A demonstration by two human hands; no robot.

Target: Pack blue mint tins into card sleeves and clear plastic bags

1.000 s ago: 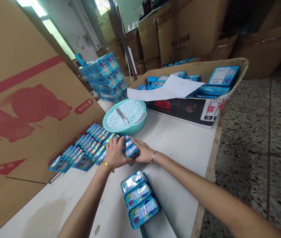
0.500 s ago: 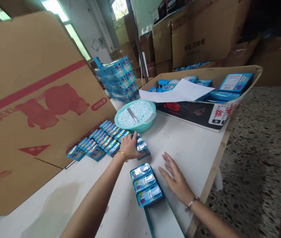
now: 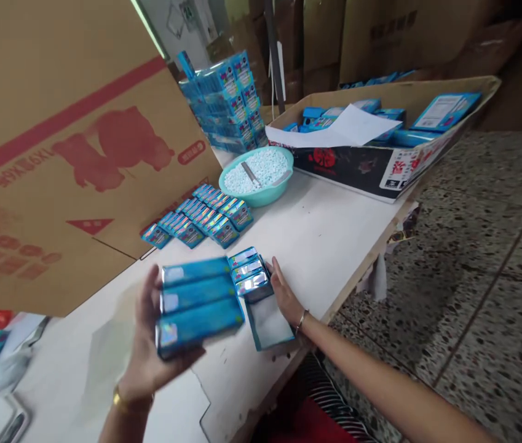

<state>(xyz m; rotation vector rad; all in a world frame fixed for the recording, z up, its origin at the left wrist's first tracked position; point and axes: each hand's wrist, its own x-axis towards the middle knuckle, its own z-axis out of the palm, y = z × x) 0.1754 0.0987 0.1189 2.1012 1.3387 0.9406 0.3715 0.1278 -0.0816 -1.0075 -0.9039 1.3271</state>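
My left hand [image 3: 147,351] is closed around a row of three small blue boxes [image 3: 203,301], lifted above the table and blurred by motion. Thumb and fingers grip the row from opposite edges. Just beyond it, three more blue boxes with shiny ends [image 3: 248,271] stand at the far end of a shallow teal-edged tray [image 3: 270,323], whose near part shows a pale bare bottom. Against the tray's right side rests my right hand [image 3: 284,298], fingers extended and grasping nothing; some fingertips are hidden. Rows of similar blue boxes [image 3: 196,218] stand farther back on the left.
A teal basin [image 3: 261,194] of pale pellets holds a metal tool [image 3: 250,174]. Behind it rises a stack of wrapped blue packs [image 3: 224,101]. An open carton [image 3: 348,172] holds blue boxes and white paper. A large cardboard box [image 3: 80,147] stands left; the table edge [image 3: 357,271] runs right.
My left hand has taken three boxes from the end of the back rows and brought them nearer and left. My right hand has moved against the tray's side. The view has shifted downward.
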